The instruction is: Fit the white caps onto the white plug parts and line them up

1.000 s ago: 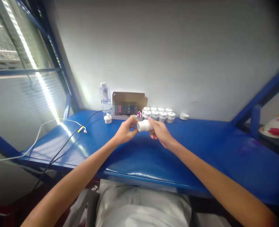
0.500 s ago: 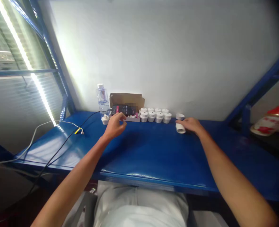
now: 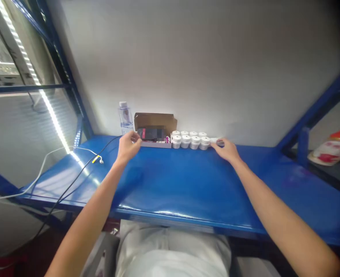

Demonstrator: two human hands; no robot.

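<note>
Several white plastic round pots with lids (image 3: pixel 195 141) stand in two rows at the back of the blue table. At the right end of the rows, my right hand (image 3: pixel 227 149) has its thumb and fingers closed around a white hollow cylinder (image 3: pixel 221 143), partly hidden by the fingers. My left hand (image 3: pixel 129 146) is in front of a clear water bottle (image 3: pixel 125 117), fingers curled inward. It covers the spot where a small white fitting stood, so what it holds, if anything, is hidden.
An open cardboard box (image 3: pixel 155 120) stands against the wall, with a dark phone (image 3: pixel 150 134) in it. Black and white cables (image 3: pixel 80 175) cross the left side of the table (image 3: pixel 170 184). Blue frame posts rise at both sides. A red and white bag (image 3: pixel 333 148) lies far right.
My left hand has moved left, now covering the small white fitting. My right hand has moved back and left with the white cylinder, close to the end of the pot rows.
</note>
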